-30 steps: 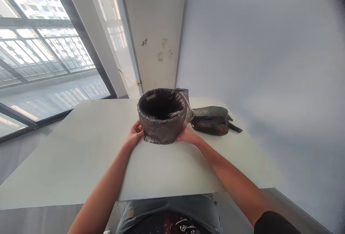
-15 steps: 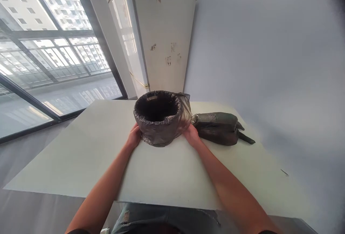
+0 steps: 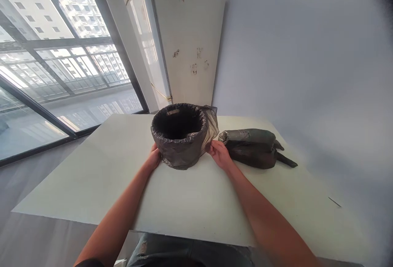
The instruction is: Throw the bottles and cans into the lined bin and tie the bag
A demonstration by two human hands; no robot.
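Note:
A round bin [image 3: 181, 152] stands upright on the white table, lined with a thin black plastic bag folded over its rim. Its dark opening faces up toward me. My left hand [image 3: 154, 157] rests against the bin's lower left side, its fingertips hidden behind the bag. On the right, my right hand [image 3: 220, 154] pinches the loose edge of the bag, which is stretched out from the bin's side. Just beyond that hand lies a roll of black bags [image 3: 250, 148], with loose ends pointing right.
The white table [image 3: 89, 177] reaches toward a worn white refrigerator [image 3: 190, 33] at the back. A thin dark stick [image 3: 334, 202] lies near the table's right side. Large windows [image 3: 70, 66] fill the left, and a plain wall stands at the right.
My right hand has closed its fingers on the bag's edge, drawing it slightly outward from the bin. The camera view has shifted a little, while my left hand stays at the bin's side.

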